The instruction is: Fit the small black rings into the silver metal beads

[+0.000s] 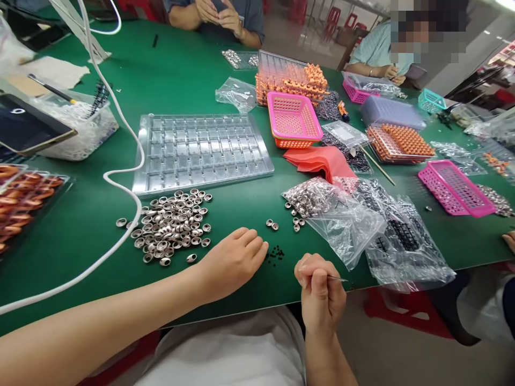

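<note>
My left hand [235, 260] lies low over the green table, fingers curled together and pointing right; whatever may be under them is hidden. Just past its fingertips is a scatter of tiny black pieces [276, 254]. My right hand [322, 292] is closed at the table's front edge, gripping a thin metal tool [337, 279] whose slim end sticks out to the right. Left of my left hand spreads a heap of small silver ring-like metal parts [173, 225]. A few loose silver parts [272, 224] lie beyond the black pieces.
A clear compartment tray [201, 150] lies behind the heap. A white cable [116, 246] crosses the left side. Plastic bags [346, 230] of parts lie right, near a pink basket [295, 118] and orange parts [293, 83]. Other people sit across the table.
</note>
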Demonstrator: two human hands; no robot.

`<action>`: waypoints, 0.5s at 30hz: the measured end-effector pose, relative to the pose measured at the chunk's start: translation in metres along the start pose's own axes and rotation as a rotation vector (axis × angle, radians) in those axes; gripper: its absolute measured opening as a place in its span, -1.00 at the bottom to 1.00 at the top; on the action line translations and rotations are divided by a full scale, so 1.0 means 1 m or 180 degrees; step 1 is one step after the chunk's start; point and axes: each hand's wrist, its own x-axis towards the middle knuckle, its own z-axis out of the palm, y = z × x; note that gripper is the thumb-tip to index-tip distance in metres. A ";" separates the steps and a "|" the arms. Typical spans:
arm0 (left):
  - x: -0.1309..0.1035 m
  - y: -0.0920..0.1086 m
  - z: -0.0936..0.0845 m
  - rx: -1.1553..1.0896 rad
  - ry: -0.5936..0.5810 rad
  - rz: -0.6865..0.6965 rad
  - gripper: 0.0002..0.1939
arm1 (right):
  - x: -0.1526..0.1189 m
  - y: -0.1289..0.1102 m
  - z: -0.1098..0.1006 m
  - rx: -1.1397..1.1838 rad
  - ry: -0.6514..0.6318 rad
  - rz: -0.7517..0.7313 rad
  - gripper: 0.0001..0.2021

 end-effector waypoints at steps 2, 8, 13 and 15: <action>0.002 -0.002 0.000 0.0019 -0.0028 0.0039 -0.77 | -0.001 0.001 0.000 0.0060 -0.0017 -0.0005 -0.74; 0.002 -0.015 -0.005 -0.0191 0.0219 -0.0491 -0.81 | 0.000 0.004 -0.002 0.0103 0.0133 -0.0127 -0.73; -0.012 -0.015 0.001 -0.1134 -0.0001 -0.1141 -0.84 | 0.005 0.005 -0.012 -0.0705 0.0389 -0.0173 -0.69; -0.016 -0.014 0.005 -0.1430 -0.0220 -0.1356 -0.86 | 0.007 0.007 -0.018 -0.0807 0.0381 -0.0094 -0.69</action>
